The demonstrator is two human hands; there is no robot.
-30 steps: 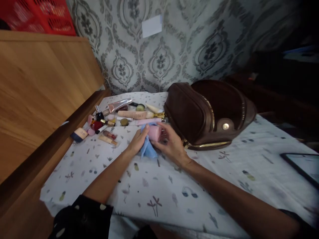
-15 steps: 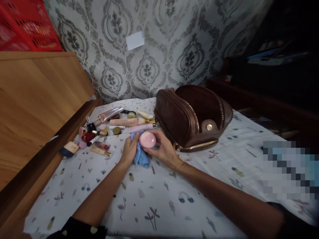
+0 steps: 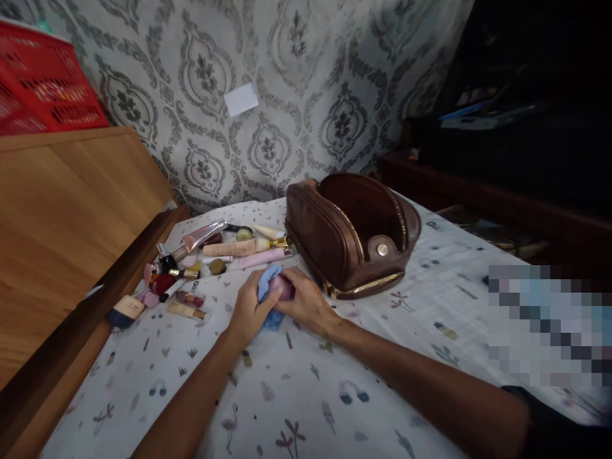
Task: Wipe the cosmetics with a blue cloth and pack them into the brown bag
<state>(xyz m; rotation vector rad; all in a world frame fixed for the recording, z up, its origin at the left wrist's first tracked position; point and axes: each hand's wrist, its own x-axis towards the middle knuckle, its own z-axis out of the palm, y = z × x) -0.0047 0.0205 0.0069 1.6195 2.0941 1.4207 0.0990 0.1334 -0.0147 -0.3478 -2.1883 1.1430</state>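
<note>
In the head view my left hand (image 3: pixel 250 301) is closed on a blue cloth (image 3: pixel 271 319), which it presses against a small round pink item (image 3: pixel 285 290). My right hand (image 3: pixel 308 301) grips that pink item from the right side, fingers curled round it. Both hands meet above the patterned sheet, and they cover most of the item, whose kind I cannot make out. Just right of my hands stands a brown leather bag (image 3: pixel 318 239), its top unzipped and gaping. To the left lie several cosmetics, among them a beige tube (image 3: pixel 229 248) and a pink tube (image 3: pixel 262 257).
A wooden panel (image 3: pixel 81 217) with a raised edge borders the left side, and a red basket (image 3: pixel 48 83) rests on it. Patterned wallpaper (image 3: pixel 268 146) rises behind the surface. On the far right is dark furniture. A beige and navy container (image 3: pixel 127 311) lies by the left edge.
The cloth has come up over the pink item, whose glossy face showed before and is now mostly covered. My hands have drawn closer together. The whole view has shifted a little.
</note>
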